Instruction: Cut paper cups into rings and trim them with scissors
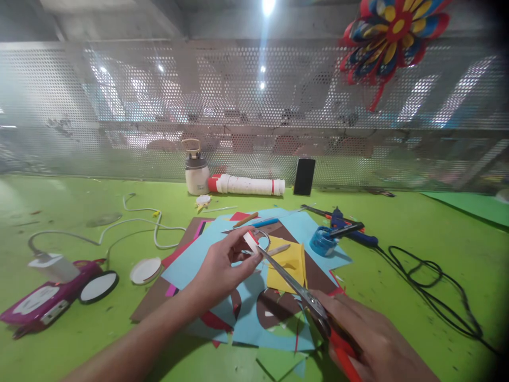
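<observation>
My left hand is closed, pinching a small white piece with a red edge between thumb and fingers. In my right hand is a pair of scissors with red handles. The blades point up and left, and their tips meet the white piece near my left thumb. Whether the blades cut into it, I cannot tell. Below lie light blue paper sheets with cut-out holes, and a yellow paper pad. A blue pen and a brown pencil-like stick rest just beyond my left hand.
A blue jar and a blue glue gun with a black cord lie right. A purple power strip with a white charger is left. Behind stand a sprayer bottle, a white tube and a dark phone.
</observation>
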Motion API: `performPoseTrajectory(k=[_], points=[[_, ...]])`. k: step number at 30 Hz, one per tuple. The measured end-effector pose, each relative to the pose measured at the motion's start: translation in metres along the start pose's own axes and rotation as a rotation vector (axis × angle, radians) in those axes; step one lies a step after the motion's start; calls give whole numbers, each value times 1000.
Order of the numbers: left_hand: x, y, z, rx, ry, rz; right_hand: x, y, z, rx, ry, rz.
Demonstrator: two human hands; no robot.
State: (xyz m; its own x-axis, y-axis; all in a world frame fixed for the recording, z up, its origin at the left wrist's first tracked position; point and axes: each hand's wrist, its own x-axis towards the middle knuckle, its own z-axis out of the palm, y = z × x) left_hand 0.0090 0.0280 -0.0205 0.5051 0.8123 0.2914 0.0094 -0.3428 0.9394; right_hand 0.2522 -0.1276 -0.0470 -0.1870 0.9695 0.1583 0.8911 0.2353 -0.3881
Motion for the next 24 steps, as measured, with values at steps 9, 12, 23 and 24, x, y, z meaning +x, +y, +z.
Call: performPoseTrajectory(k=[9,12,23,24], points=[[-1,3,1,42,-5,32,-6,4,5,-49,100,-77],[-1,4,1,48,5,32,-5,3,5,-26,90,-71],[-2,0,4,-47,17,10,-3,-2,6,-98,120,-73],[-2,0,4,-55,15,12,-4,-2,6,-131,128,-76]])
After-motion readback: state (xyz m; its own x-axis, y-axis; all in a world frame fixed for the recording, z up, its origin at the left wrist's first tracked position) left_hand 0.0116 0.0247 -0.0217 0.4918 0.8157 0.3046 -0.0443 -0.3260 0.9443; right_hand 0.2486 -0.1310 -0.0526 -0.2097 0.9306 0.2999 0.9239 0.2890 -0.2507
